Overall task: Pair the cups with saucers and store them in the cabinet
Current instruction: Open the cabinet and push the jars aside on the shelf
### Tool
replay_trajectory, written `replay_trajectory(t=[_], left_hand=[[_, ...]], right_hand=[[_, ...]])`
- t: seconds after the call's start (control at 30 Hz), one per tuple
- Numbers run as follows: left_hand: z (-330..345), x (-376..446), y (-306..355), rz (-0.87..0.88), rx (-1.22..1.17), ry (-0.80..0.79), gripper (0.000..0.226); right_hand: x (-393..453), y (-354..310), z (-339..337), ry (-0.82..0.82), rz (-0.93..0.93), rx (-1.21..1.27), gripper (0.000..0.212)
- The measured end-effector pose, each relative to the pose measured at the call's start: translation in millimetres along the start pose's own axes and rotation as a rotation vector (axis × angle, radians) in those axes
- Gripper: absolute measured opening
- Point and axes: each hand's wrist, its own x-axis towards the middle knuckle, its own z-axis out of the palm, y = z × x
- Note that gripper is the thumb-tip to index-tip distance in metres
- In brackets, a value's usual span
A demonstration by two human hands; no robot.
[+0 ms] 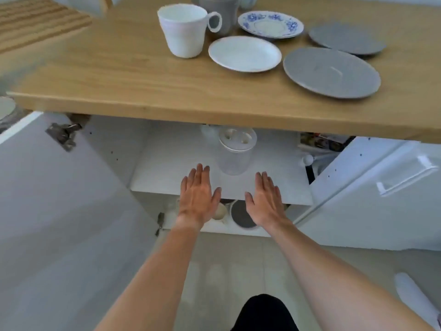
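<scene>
both hands (198, 194) flat, empty; white cup (182, 29) well beyond grip.

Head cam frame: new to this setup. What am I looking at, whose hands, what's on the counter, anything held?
There is no robot here. A person wears one wide-angle camera on the head, looking forward and down, so this single picture is their own view.

The left hand and right hand are flat, open and empty, stretched toward an open cabinet's white shelf, where a clear lidded container stands.

Above, on the wooden counter: a white cup, a grey cup behind it, a white saucer, a blue-patterned saucer, and two grey saucers. Nothing is paired yet.
</scene>
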Motion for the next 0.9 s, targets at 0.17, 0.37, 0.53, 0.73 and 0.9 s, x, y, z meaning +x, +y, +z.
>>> replay_trajectory(t=[0.17,0.37,0.53,0.73,0.9], left_hand=[[59.1,78.1,-4.8,0.086,-0.265,0.194,0.08],[112.8,98.9,-0.7,0.149,-0.321,0.305,0.086],[95.2,104.8,7.7,0.06,-0.5,0.175,0.104],[91.6,123.0,25.9,0.14,-0.845,0.212,0.097],[83.5,112.8,-1.2,0.123,-0.787,0.266,0.094]], right_hand=[[60.2,33.3,55.2,0.172,-0.043,-0.053,0.063],[76.4,48.2,81.5,0.391,-0.094,-0.154,0.062],[66.0,49.3,70.3,0.232,-0.103,-0.104,0.064],[73.5,49.6,69.3,0.216,-0.099,-0.102,0.065],[73.4,45.5,67.6,0.152,-0.051,-0.105,0.065]])
